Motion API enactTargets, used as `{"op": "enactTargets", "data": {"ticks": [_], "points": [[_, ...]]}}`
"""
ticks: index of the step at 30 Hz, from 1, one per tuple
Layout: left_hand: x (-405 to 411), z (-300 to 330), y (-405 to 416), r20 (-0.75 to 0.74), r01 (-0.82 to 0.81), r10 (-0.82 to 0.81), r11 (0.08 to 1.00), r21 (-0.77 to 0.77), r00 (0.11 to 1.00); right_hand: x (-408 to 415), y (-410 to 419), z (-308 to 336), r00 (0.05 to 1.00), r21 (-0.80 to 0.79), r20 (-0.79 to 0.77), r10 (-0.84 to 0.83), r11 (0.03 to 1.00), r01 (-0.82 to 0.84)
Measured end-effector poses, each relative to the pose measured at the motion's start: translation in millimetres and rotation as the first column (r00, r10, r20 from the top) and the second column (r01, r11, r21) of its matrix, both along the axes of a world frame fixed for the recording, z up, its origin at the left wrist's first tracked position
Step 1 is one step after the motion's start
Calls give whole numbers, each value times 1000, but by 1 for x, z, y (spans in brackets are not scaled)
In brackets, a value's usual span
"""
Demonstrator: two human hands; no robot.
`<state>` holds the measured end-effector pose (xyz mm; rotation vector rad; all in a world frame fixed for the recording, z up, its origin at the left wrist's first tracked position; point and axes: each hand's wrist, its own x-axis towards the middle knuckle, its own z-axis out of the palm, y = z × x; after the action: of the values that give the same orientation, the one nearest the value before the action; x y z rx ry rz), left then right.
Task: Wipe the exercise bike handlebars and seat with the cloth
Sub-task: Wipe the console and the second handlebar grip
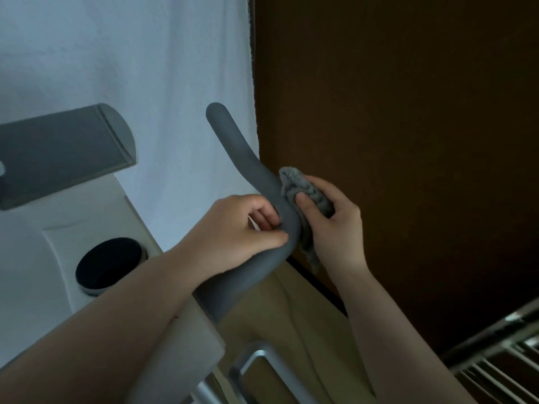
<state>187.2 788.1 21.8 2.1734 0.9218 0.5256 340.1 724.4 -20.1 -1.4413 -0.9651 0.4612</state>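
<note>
A grey curved handlebar (248,167) of the exercise bike rises from lower centre to upper centre. My left hand (233,231) grips the bar at its bend, fingers curled round it. My right hand (335,225) holds a bunched grey cloth (303,188) and presses it against the right side of the bar at the same bend. Part of the cloth hangs down behind the bar. The seat is out of view.
The bike's white body (96,217) with a dark round knob (109,263) and a grey console (64,153) lies at left. A white curtain (145,53) hangs behind, with a dark brown wall (408,112) at right. A metal rack (501,363) stands at lower right.
</note>
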Motion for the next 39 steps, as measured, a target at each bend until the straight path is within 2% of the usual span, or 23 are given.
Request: {"op": "enactTargets", "data": {"ticks": [4,8,10,12,15,17,20,21,25,28,30,33,37,39], "points": [[-3,-1,-1,-20,40,-39,999,24,999,-8,-24,-5,995,35,94,19,999,-22],[-3,1,0,-47,45,-45,999,2,998,-9,-19,-9,999,34,-4,-34,999,34],[-7,3,0,-57,90,-93,994,-54,994,-27,-30,-14,987,93,127,-101,992,89],[-10,10,2,-66,133,-142,983,-124,988,-38,-42,-13,955,140,285,-80,989,41],[-11,15,9,-135,146,-168,976,-160,977,-19,-32,-9,951,130,287,-112,988,77],[-13,15,11,-123,149,-174,970,-190,977,-28,-35,-10,945,114,296,-139,987,110],[-16,14,12,-97,138,-162,966,-219,982,-41,-47,-9,866,93,500,-19,995,-31],[-16,12,13,-88,129,-153,965,-229,984,-32,-43,-7,863,89,505,-13,995,-38],[-14,6,11,-44,88,-100,968,-234,994,-31,-37,-5,946,98,296,-130,990,106],[-14,1,6,-32,86,-92,984,-158,995,-52,-48,-10,945,125,312,-100,990,64],[-11,-1,5,-24,76,-79,992,-104,997,-34,-32,-7,947,118,275,-164,984,136],[-11,0,3,6,66,-65,995,-71,998,-25,-11,-2,981,-2,42,-191,982,191],[-11,-1,3,7,95,-95,995,-40,995,-53,-37,-8,974,32,50,-220,975,218],[-7,-1,4,-7,112,-112,994,-14,994,-34,-21,-7,978,5,-39,-203,979,204]]}}
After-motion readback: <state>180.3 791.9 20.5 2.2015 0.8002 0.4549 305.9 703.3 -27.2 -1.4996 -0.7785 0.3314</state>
